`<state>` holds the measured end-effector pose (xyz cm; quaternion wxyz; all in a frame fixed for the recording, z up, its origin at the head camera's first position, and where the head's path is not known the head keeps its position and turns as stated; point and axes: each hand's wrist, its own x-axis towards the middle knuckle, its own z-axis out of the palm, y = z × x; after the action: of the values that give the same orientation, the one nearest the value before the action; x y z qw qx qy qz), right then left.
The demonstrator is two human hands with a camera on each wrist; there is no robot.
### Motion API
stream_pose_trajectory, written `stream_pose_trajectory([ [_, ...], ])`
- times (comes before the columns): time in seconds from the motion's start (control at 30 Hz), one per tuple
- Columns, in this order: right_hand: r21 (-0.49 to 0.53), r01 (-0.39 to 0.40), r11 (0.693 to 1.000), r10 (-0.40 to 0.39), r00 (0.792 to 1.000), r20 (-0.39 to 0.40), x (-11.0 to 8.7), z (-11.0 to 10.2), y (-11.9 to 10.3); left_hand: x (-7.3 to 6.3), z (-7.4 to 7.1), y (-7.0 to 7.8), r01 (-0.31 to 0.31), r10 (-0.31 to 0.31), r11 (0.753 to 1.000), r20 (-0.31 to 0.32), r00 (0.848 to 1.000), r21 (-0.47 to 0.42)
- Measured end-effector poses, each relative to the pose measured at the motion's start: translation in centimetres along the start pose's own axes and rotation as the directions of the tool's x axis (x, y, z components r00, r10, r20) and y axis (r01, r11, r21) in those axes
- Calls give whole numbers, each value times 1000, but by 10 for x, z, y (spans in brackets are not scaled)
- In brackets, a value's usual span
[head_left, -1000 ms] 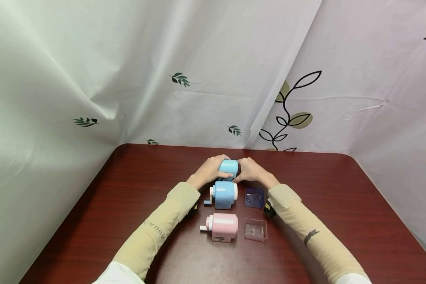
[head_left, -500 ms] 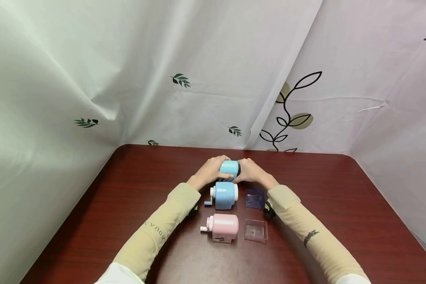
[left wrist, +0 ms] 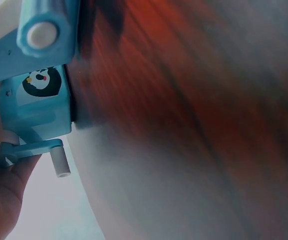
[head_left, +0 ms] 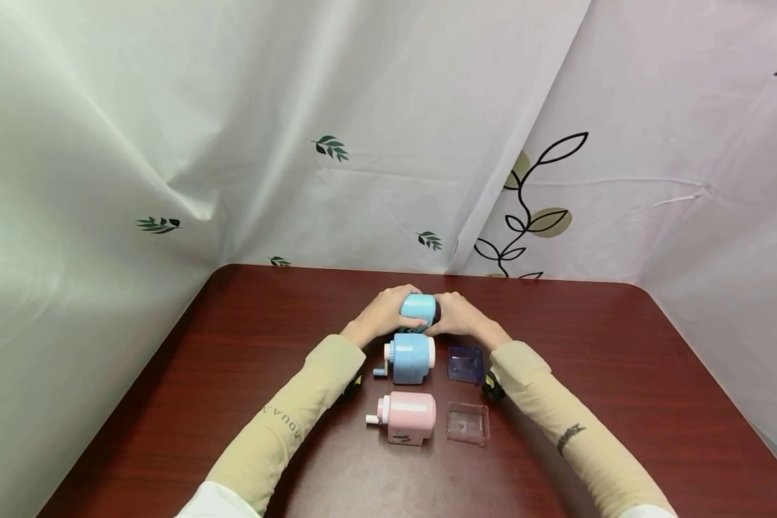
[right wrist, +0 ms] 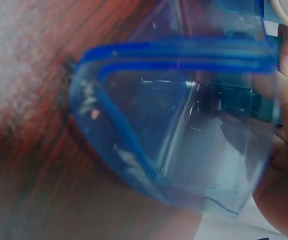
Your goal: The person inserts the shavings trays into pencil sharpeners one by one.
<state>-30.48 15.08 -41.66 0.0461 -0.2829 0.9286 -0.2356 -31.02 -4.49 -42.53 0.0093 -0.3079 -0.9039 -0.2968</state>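
Turquoise sharpener (head_left: 417, 307): near far edge of bench (head_left: 621, 352), roughly midway between far corners. Left hand (head_left: 384, 311): fingers curled around sharpener body, gripping. Right hand (head_left: 458, 314): fingers and thumb pinching dark end, facing bench right edge. Sticker (left wrist: 41, 82) and crank (left wrist: 36, 148) visible at left wrist. Farther from far edge, in order: blue sharpener (head_left: 411, 360) beside dark-blue tray (head_left: 466, 365); pink sharpener (head_left: 411, 412) beside clear pinkish tray (head_left: 467, 424).
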Motion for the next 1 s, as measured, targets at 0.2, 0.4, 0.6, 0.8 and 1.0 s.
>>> stream_pose_trajectory([
  [0.2, 12, 11, 1000, -11, 1000, -7, -2, 1, 2, -2, -1, 2, 4, -4, 1000, -6, 1000, 21],
  [0.4, 20, -22, 1000, 22, 1000, -15, -5, -2, 3, -4, -3, 4, -3, 4, 1000, -34, 999, 26],
  [0.6, 33, 13, 999, -12, 999, -45, -9, -5, 5, -5, -7, 5, -20, 21, 1000, -63, 998, 19],
  [0.8, -3, 37, 999, -37, 996, -78, -16, -8, 5, -8, -10, 7, -19, 23, 999, -95, 995, 39],
  [1.0, -14, -16, 1000, 15, 996, -86, -24, -14, 3, -13, -14, 10, -25, 30, 999, -127, 991, 43],
])
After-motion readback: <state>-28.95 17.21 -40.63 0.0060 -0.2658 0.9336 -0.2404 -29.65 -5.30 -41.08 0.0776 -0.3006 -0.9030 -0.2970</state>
